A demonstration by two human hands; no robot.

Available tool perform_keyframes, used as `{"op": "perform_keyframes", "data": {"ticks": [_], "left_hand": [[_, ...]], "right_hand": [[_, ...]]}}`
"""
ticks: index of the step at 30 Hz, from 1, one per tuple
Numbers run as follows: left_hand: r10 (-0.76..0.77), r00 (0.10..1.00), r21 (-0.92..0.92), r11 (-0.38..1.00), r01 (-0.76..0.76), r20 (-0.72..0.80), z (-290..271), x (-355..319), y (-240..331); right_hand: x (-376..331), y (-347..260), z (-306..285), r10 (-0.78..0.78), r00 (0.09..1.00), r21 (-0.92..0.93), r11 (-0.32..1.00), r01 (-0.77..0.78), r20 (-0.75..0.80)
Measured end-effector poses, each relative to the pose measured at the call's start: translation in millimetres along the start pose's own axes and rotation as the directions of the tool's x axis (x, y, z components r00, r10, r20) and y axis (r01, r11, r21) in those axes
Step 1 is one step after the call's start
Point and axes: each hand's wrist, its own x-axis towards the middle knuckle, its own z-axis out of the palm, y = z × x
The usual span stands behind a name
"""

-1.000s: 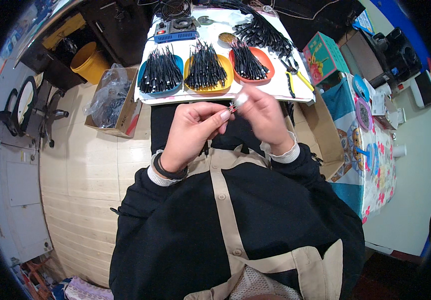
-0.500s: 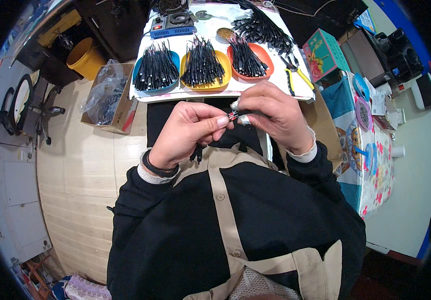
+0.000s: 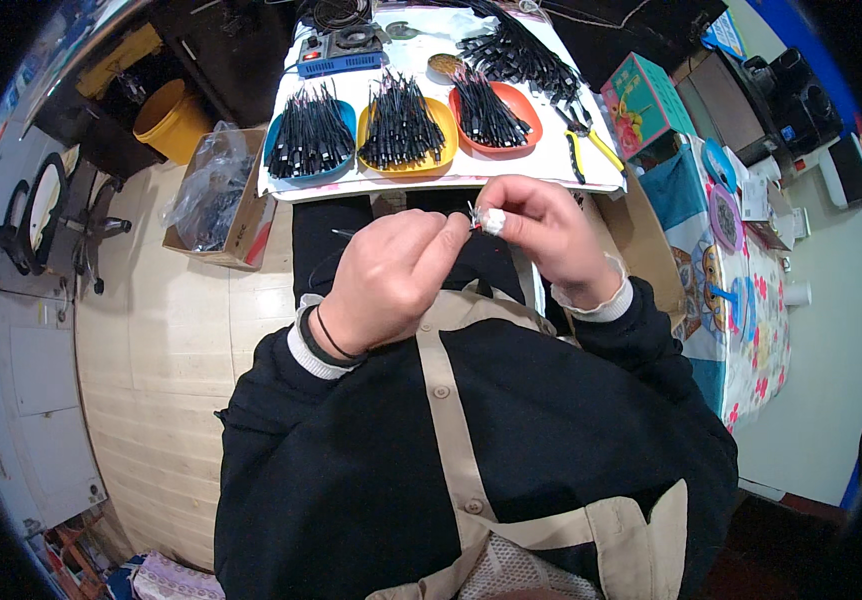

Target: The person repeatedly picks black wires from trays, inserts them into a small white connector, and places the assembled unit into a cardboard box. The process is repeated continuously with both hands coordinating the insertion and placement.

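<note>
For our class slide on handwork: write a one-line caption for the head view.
Both hands, left hand and right hand, pinch a small white part before three trays of black cables.

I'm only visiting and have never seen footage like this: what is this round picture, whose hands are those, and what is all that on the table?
No machine here: a person wears a wide-angle camera on the head, looking down, so straight edges bend. The left hand and right hand meet in front of the chest, pinching a small white-tipped wire piece between the fingertips. On the white table sit a blue tray, a yellow tray and an orange tray, each piled with black cables, plus yellow-handled pliers. A cardboard box stands on the floor.
</note>
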Motion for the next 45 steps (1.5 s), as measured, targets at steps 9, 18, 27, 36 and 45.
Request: {"op": "perform_keyframes", "data": {"ticks": [9,18,27,36,45], "left_hand": [[-0.445,0.889,-0.499,0.749,0.436,0.109,0.2,-0.7,-2.6],[-0.175,0.984,-0.173,0.971,0.168,-0.027,8.8,-4.5,-1.2],[-0.475,0.871,-0.58,0.677,0.453,0.126,8.5,-8.9,-4.7],[-0.394,0.911,-0.474,0.783,0.402,0.122,5.3,-11.0,-6.4],[-0.378,0.821,-0.857,0.121,0.501,0.427,6.1,-17.8,-21.1]], "right_hand": [[-12.7,-6.9,1.9,-0.438,0.898,-0.692,0.659,0.295,-0.034],[-5.5,1.2,6.7,-0.434,0.9,-0.62,0.718,0.317,-0.042],[-12.8,-2.7,5.6,-0.357,0.932,-0.475,0.833,0.285,-0.066],[-2.7,-6.0,12.3,-0.63,0.753,-0.844,0.285,0.455,0.193],[-0.3,-17.3,11.2,-0.52,0.826,-0.648,0.557,0.52,0.215]]}}
